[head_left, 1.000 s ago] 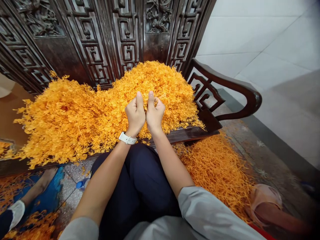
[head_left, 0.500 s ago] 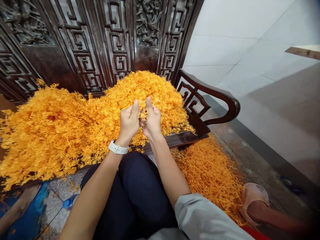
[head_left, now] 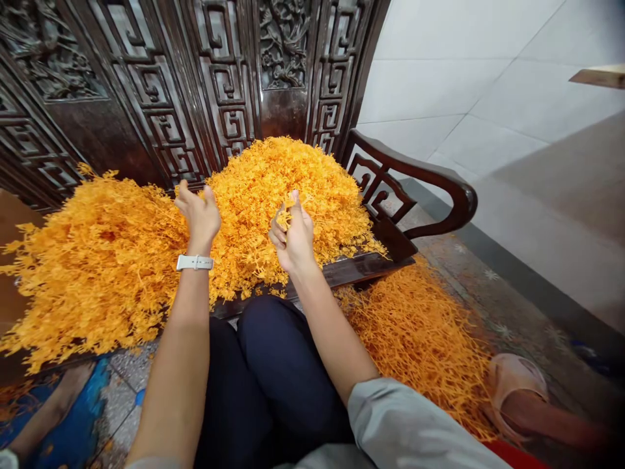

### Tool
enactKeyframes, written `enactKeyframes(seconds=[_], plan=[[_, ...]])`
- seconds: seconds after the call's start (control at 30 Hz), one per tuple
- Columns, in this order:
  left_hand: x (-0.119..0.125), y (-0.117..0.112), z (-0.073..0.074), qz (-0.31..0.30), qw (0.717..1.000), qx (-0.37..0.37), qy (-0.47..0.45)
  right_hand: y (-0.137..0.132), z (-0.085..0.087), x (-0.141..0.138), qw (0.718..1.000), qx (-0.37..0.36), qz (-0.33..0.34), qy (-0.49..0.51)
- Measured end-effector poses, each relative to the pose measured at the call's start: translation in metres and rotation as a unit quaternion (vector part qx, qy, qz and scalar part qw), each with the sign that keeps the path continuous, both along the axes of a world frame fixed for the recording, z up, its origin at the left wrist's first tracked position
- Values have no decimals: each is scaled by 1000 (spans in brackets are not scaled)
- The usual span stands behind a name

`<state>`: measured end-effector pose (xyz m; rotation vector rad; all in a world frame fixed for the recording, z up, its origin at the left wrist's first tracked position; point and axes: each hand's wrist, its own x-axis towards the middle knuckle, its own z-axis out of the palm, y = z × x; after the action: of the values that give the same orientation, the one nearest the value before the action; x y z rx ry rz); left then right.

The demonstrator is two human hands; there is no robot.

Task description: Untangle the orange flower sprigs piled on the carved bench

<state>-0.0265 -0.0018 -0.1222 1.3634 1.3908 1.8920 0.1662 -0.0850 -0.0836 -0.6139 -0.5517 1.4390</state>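
My left hand [head_left: 199, 213], with a white-strapped watch [head_left: 195, 262] on its wrist, is over the dip between two heaps of orange artificial flower sprigs. Its thumb and fingers are apart and nothing shows in them. In front of the right heap [head_left: 293, 166], my right hand [head_left: 297, 236] is closed on small orange flower pieces [head_left: 284, 218] that poke out between thumb and fingers. The left heap [head_left: 107, 254] is bushier, with longer sprigs. Both heaps lie on the seat of a dark carved wooden bench [head_left: 336, 270].
Orange bare stems [head_left: 420, 332] are piled on the floor at the right, beside a sandalled foot [head_left: 517, 391]. The bench's curved armrest [head_left: 439, 189] stands right of the heap. Another bare foot [head_left: 73, 387] rests near blue plastic [head_left: 73, 430] at lower left.
My left hand has parted from my right hand and moved left, its fingers opening. My right hand stays nearly in place, still holding orange flower pieces.
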Motion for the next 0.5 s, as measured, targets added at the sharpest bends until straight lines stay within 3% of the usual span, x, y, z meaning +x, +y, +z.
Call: enactKeyframes(seconds=[0.07,0.13,0.2,0.3,0.33,0.43,0.5], plan=[[-5,5,-6,65,997,8,52,0,-4,-1,999,-1,-38,-37],[5,-5,-3,60,992,7,108,0,-7,-1,995,-1,-72,-75],[25,-25,6,9,988,3,156,-1,-8,1,989,6,-98,-110],[64,-61,25,-67,989,12,131,0,-10,4,981,18,-121,-149],[76,-70,29,-124,986,9,115,0,-11,5,978,20,-131,-160],[99,-84,34,-265,962,-5,74,3,-14,7,971,23,-168,-166],[104,-83,31,-290,956,-20,42,4,-15,8,977,19,-169,-130]])
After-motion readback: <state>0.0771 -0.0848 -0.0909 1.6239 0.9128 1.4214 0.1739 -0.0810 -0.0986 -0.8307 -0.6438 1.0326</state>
